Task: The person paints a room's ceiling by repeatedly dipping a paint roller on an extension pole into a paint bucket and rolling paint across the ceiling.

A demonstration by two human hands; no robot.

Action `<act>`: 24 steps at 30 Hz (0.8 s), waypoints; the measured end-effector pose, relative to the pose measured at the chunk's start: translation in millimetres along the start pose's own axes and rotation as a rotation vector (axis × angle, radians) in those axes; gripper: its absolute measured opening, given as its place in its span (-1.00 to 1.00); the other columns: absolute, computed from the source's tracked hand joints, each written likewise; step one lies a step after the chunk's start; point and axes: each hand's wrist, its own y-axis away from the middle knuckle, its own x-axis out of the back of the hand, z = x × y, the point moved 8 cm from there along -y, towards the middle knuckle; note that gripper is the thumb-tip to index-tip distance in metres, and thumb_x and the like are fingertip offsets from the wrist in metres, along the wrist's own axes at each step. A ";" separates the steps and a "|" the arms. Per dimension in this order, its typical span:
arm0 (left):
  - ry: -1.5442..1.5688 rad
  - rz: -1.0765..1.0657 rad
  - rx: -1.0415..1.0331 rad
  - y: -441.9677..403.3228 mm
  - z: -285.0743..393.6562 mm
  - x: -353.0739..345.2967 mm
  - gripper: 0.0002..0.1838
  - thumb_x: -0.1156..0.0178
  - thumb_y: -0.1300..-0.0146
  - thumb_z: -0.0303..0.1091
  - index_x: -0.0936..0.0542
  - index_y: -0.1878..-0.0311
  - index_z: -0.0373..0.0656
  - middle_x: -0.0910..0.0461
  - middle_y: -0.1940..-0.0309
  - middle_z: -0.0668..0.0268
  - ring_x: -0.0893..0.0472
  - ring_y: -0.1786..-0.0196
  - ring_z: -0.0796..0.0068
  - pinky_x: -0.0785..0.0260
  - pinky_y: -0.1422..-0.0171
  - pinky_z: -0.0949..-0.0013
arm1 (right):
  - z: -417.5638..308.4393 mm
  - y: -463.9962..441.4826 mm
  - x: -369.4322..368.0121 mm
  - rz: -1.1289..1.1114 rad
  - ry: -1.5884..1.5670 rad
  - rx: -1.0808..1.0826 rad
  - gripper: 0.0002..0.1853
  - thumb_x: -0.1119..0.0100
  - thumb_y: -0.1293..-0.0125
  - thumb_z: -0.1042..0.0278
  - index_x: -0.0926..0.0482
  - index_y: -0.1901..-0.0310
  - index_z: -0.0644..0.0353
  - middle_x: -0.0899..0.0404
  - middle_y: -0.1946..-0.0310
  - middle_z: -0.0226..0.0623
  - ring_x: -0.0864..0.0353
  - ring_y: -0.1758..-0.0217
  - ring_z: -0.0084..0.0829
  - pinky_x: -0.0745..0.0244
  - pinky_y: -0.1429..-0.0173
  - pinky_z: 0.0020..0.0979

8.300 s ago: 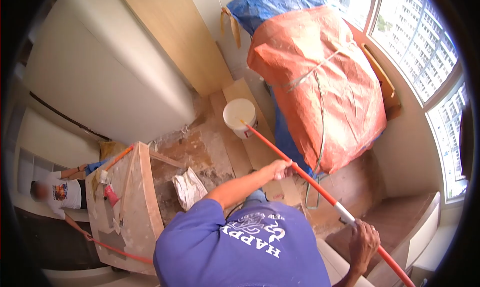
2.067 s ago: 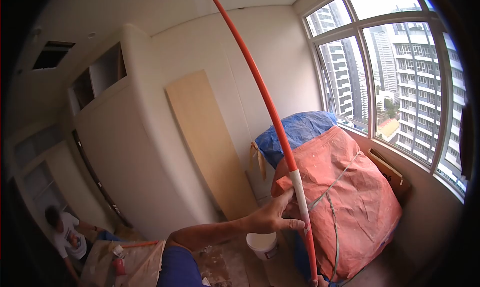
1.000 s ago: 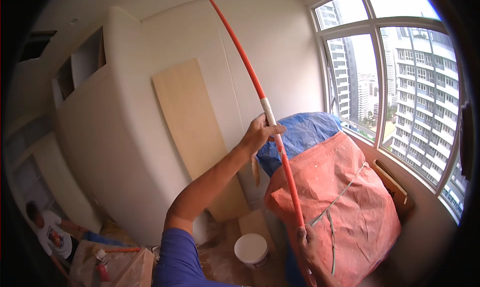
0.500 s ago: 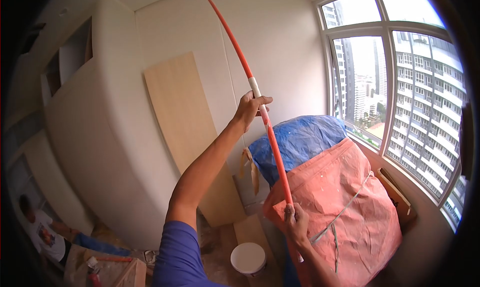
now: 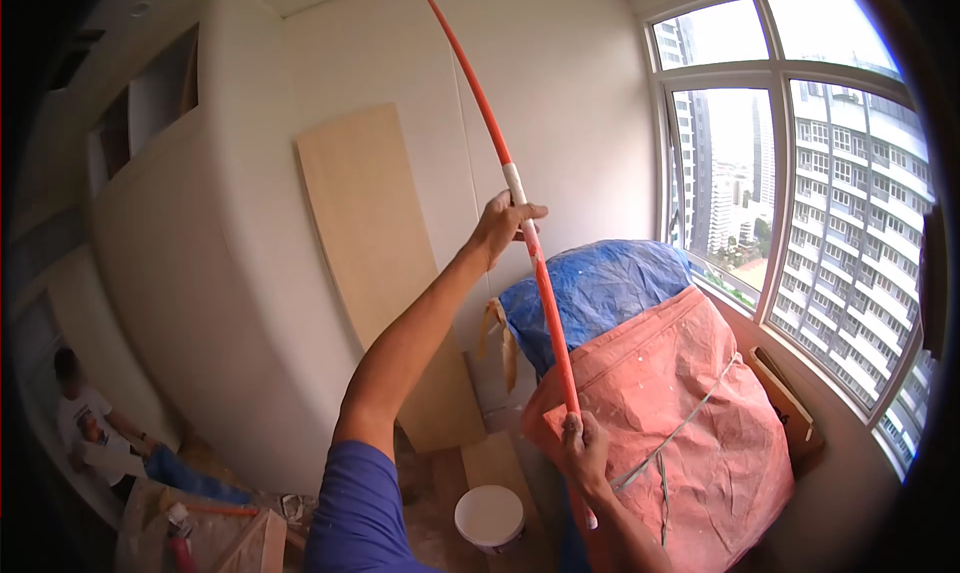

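A long red extension pole with a white band in its middle slants up and left toward the ceiling. My left hand is wrapped round it at the white part, thumb across the front. Lower down, my right hand grips the red shaft, and the pole's white butt end shows just below that hand. The far tip looks yellowish and is too small to make out. Behind the lower shaft bulges a pile covered by a blue tarp and a salmon-coloured tarp tied with string.
A wooden board leans on the wall at the left. Below stands a white bucket on the floor. Large windows fill the right side. A person sits at far left, behind a wooden stand with tools.
The view has tilted up slightly, so the room sits a little lower. Both hands keep their hold on the extension pole, which has barely shifted.
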 end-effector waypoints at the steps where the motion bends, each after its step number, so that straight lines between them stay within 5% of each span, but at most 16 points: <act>1: 0.005 -0.023 -0.006 9.4 2.1 -7.4 -0.68 -0.33 -0.22 -0.16 -0.47 0.15 -0.14 -0.52 0.30 0.30 -0.64 0.21 0.42 -0.55 0.05 0.26 | 2.1 9.7 6.5 -0.005 0.032 0.011 -0.61 -0.01 -0.57 0.17 -0.53 0.37 0.28 -0.40 0.66 -0.40 -0.40 0.57 -0.58 -0.30 0.46 -0.40; 3: 0.019 -0.101 0.002 35.9 6.2 -25.9 -0.68 -0.32 -0.24 -0.17 -0.46 0.12 -0.14 -0.53 0.28 0.30 -0.66 0.18 0.40 -0.55 0.01 0.25 | 11.5 36.1 23.2 -0.012 0.097 0.032 -0.60 0.00 -0.57 0.16 -0.51 0.37 0.29 -0.39 0.67 -0.38 -0.39 0.58 -0.57 -0.30 0.47 -0.39; 6: 0.059 -0.224 -0.015 89.8 13.6 -61.7 -0.63 -0.33 -0.26 -0.18 -0.43 0.03 -0.16 -0.53 0.20 0.27 -0.66 0.12 0.38 -0.55 -0.05 0.22 | 38.5 88.0 48.5 -0.028 0.024 -0.016 -0.55 -0.03 -0.55 0.01 -0.50 0.35 0.27 -0.44 0.65 -0.13 -0.51 0.62 -0.28 -0.35 0.48 -0.23; 11: 0.174 -0.382 -0.033 186.7 27.3 -122.2 -0.41 -0.39 -0.25 -0.26 -0.32 -0.22 -0.23 -0.50 0.06 0.23 -0.63 -0.03 0.36 -0.53 -0.17 0.18 | 59.8 182.6 108.5 -0.046 0.010 -0.011 -0.47 0.03 -0.55 -0.14 -0.50 0.34 0.24 -0.43 0.67 -0.16 -0.48 0.65 -0.25 -0.31 0.52 -0.20; 14: 0.264 -0.487 0.028 245.6 48.1 -163.3 -0.30 -0.42 -0.22 -0.30 -0.24 -0.30 -0.24 -0.50 0.04 0.23 -0.60 -0.11 0.35 -0.47 -0.26 0.22 | 49.5 235.3 151.5 -0.032 -0.007 -0.022 -0.51 0.06 -0.59 -0.07 -0.51 0.33 0.22 -0.39 0.61 -0.37 -0.40 0.54 -0.53 -0.32 0.47 -0.35; 21: 0.170 -0.660 -0.041 357.2 110.4 -244.7 -0.09 -0.45 -0.19 -0.21 -0.10 -0.45 -0.25 -0.47 -0.09 0.19 -0.57 -0.17 0.36 -0.38 -0.34 0.20 | 43.5 343.3 238.2 -0.014 0.088 -0.073 -0.49 0.08 -0.58 -0.10 -0.53 0.32 0.21 -0.42 0.62 -0.33 -0.44 0.57 -0.46 -0.34 0.46 -0.34; 24: 0.125 -0.697 -0.044 386.1 128.6 -270.5 0.11 -0.44 -0.21 -0.11 0.11 -0.55 -0.32 -0.39 -0.20 0.13 -0.50 -0.27 0.30 -0.33 -0.41 0.16 | 43.8 380.6 270.7 0.002 0.155 -0.068 -0.51 0.06 -0.56 -0.09 -0.56 0.28 0.22 -0.46 0.60 -0.32 -0.48 0.56 -0.43 -0.34 0.45 -0.34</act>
